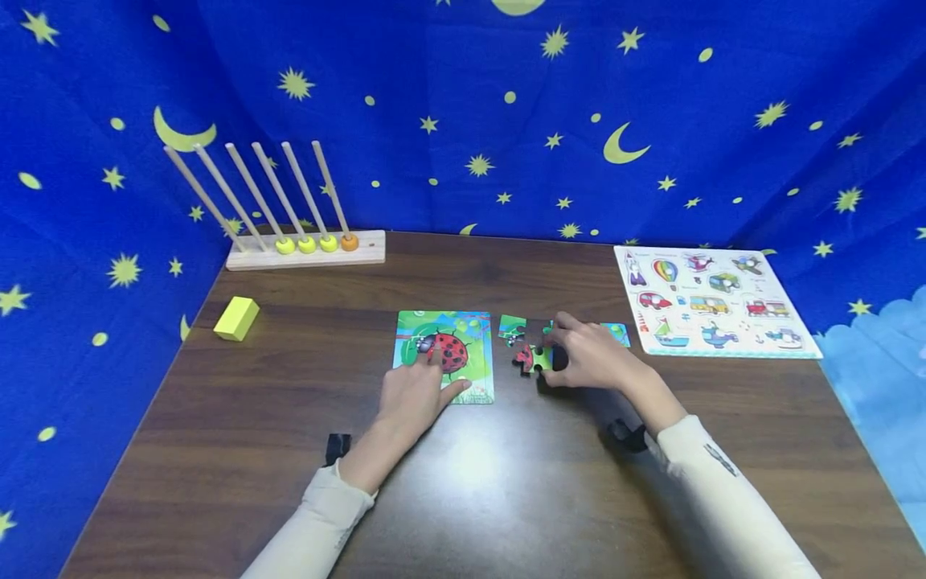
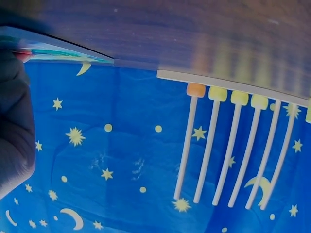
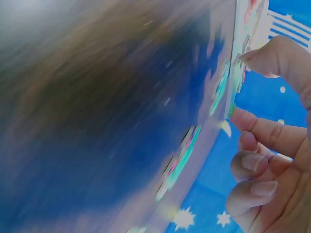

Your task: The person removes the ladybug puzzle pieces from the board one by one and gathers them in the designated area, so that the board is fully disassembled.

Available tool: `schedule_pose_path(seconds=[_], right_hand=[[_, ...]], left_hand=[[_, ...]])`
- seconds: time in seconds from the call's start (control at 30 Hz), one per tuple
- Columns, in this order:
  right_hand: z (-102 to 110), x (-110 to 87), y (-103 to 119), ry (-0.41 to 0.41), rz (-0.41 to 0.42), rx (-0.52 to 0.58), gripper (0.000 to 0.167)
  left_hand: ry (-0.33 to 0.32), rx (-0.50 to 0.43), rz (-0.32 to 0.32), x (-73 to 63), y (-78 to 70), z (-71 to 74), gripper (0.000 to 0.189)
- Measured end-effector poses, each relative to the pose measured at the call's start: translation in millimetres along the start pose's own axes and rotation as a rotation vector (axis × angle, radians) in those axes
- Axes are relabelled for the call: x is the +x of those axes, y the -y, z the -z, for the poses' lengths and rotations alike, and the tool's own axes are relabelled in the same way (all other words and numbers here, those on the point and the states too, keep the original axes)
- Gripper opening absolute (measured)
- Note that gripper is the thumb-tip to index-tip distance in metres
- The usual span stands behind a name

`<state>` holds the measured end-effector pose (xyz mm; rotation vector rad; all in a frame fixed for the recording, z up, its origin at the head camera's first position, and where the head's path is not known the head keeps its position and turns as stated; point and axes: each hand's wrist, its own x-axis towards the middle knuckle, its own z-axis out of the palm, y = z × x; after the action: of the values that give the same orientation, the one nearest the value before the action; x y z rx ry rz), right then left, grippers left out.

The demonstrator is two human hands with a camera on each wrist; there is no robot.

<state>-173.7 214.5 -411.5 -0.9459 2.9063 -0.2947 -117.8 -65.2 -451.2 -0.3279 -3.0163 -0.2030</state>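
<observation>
A square ladybug picture board (image 1: 480, 392) lies flat on the table. My left hand (image 1: 415, 394) rests on it, with a fingertip on the ladybug and the thumb stretched out near the lower edge. To the right of the board, my right hand (image 1: 596, 354) pinches a green and red ladybug puzzle piece (image 1: 540, 359) between thumb and index finger. In the right wrist view the other fingers of my right hand (image 3: 277, 131) curl loosely. Another puzzle piece (image 1: 512, 326) lies by the board's upper right corner. A further piece (image 1: 618, 334) shows partly behind the right hand.
A wooden peg stand (image 1: 307, 256) with yellow and orange beads stands at the back left. In front of it lies a yellow block (image 1: 236, 318). At the right is a white vehicle puzzle board (image 1: 705, 301). A blue star-patterned cloth (image 1: 448, 121) hangs behind the table.
</observation>
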Motion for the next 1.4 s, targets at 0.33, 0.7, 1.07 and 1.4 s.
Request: schedule_pose_path(seconds=[0.33,0.7,1.07,1.4], right_hand=[[2.4,-39.7,-32.3,-0.035,-0.043,-0.014,0.044],[2.6,-77.3,-64.5,-0.038,-0.109,-0.062,0.042],[-0.9,-85.8,-82.5,-0.053,-0.121,-0.044,0.036],[-0.6,-92.7,-89.7,-0.034,-0.159,-0.043,0.044]], left_hand=[[-0.02,0.003,-0.004,-2.5,5.0,-2.2,0.075],[-0.007,-0.018,-0.006,-3.9,7.3,-3.6,0.077],[0.025,-0.024,-0.009,-4.0,6.8,-2.9,0.078],[0.016,-0.031,-0.026,-1.4,1.5,-2.7,0.076]])
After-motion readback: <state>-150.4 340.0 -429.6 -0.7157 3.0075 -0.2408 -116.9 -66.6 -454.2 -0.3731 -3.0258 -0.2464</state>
